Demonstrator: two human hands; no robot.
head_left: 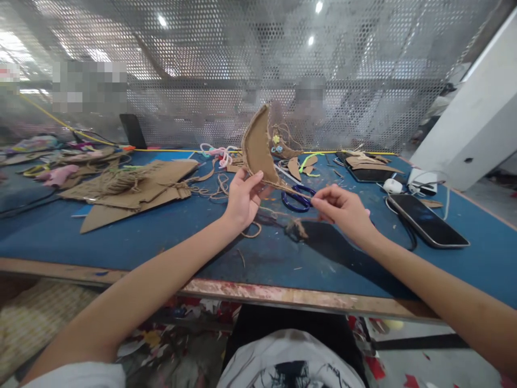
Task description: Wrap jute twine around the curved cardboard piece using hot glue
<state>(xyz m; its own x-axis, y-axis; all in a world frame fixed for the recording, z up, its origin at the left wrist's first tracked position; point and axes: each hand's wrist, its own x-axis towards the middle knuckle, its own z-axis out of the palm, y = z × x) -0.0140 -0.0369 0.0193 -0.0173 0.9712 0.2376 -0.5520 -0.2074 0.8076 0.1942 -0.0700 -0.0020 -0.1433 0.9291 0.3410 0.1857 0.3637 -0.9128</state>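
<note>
The left hand's grip [243, 200] holds the bottom of a brown, moon-shaped cardboard piece [258, 143]. The right hand's grip [342, 209] pinches a thin brown string [297, 192] near the moon's low tip. Dark blue round handles [284, 201] show behind the string. On the blue counter [278, 264], a flat black phone [428, 220] lies right; a brown string bundle [121, 183] sits left on brown cardboard sheets [117, 214].

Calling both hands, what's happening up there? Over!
Left hand holding cardboard piece. Right hand pinching twine, drawn out from its lower corner. Scissors right behind twine.
</note>
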